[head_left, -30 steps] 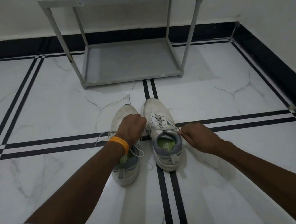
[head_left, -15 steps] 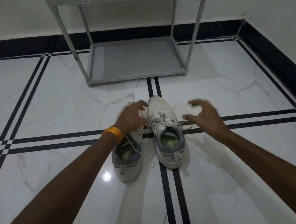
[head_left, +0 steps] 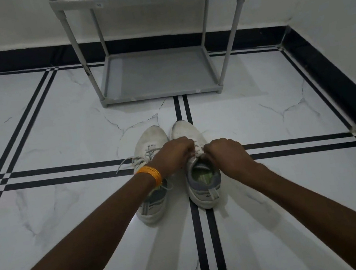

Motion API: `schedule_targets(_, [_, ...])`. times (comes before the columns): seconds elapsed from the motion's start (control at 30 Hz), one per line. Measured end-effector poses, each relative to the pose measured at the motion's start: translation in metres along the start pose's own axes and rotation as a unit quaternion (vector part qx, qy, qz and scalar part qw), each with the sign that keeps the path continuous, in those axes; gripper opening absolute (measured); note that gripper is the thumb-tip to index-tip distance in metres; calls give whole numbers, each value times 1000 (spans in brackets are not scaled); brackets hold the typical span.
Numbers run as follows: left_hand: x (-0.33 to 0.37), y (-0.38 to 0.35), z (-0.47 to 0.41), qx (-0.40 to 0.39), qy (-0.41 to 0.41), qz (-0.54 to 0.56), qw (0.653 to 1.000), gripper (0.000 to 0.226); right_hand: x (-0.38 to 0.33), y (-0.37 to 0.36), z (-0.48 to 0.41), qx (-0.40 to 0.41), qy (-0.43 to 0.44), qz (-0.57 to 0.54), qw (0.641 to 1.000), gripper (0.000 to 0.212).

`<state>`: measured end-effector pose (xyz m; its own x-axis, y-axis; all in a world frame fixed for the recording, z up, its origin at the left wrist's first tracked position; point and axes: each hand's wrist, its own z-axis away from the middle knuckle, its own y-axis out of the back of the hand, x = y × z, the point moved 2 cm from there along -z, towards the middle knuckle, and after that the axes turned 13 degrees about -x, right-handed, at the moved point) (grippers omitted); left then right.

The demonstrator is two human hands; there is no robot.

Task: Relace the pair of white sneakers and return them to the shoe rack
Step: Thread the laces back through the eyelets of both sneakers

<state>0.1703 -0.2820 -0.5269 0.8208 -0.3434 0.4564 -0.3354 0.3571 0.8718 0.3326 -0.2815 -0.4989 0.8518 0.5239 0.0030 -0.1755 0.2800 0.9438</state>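
**Regripping the lace after a brief let-go**

Half a second ago both hands were off the shoe with fingers spread, the right one blurred in the air. Now the left hand [head_left: 176, 152] and the right hand [head_left: 226, 155] are back down, knuckles almost meeting. Each has its fingers curled tight at the top of the lacing on the right-side sneaker [head_left: 206, 196]. A bit of white lace [head_left: 198, 148] shows in the gap between the two fists. Each hand looks to be pinching its end of it, though the strands inside the fingers are hidden. A second ago the same ends were drawn out sideways, so I read this as the next stage of the tie, crossing or knotting rather than threading eyelets.

The right-side sneaker sits on the floor directly beneath both hands, heel toward the person. The left-side sneaker [head_left: 150, 141] lies just beside it, under the left wrist with its orange bracelet [head_left: 151, 173]; whether the two shoes touch I cannot tell. A loose lace [head_left: 123, 163] trails out on the outer side of the left hand, so that shoe seems not yet tied. The shoe rack [head_left: 156, 75] stands well ahead of the knuckles, and neither shoe has moved toward it. My judgement is that one bow is nearly done, with one shoe and the shelving still to go.
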Motion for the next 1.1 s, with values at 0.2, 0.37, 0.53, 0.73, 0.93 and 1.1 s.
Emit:
schedule_targets(0.2, [6,-10,1,13,60,-98,993,26,7,-10,-1,-18,-2,-266,964,28])
schedule_targets(0.37, [8,-9,-1,80,132,-6,988,21,11,-20,-8,-56,-80,-524,846,34])
schedule_targets(0.53, [3,-14,-3,98,145,61,983,19,6,-29,-6,-33,-104,-626,772,35])
schedule_targets(0.73, [-4,-13,-4,77,132,70,986,17,4,-33,-2,-20,-89,-694,715,38])
schedule_targets(0.93, [0,-12,-5,51,143,20,988,17,5,-35,-1,-25,-78,-667,740,35])
schedule_targets(1.1, [1,19,14,89,121,52,987,38,17,-31,4,-42,-71,-564,822,29])
